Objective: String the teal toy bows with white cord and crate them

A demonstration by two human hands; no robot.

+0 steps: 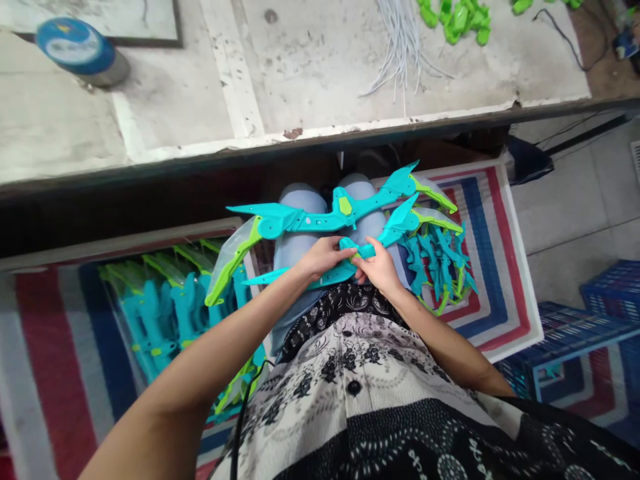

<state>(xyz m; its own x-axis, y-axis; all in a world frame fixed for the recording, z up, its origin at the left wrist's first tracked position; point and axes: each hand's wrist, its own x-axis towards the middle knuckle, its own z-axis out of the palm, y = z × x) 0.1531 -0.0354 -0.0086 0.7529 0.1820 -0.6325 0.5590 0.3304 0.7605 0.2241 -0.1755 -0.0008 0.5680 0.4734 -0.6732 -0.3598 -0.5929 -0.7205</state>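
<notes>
Two teal plastic toy bows with lime-green tips lie across my lap. The far bow (pixel 320 217) rests on my knees. The near bow (pixel 395 230) is gripped at its middle by both hands. My left hand (pixel 323 257) is closed on the left side of its grip. My right hand (pixel 377 267) pinches the grip from the right, and the two hands' fingers touch. A pile of loose teal bow halves (pixel 440 263) lies to my right on a striped sack.
A striped sack (pixel 500 267) sits at my right. At my left, a bag holds bagged finished bows (pixel 160 307). The worktable edge (pixel 310 143) runs above my knees, carrying white strings (pixel 400 40), green parts (pixel 460 19) and a blue tape roll (pixel 80 50). Blue crates (pixel 590 333) stand far right.
</notes>
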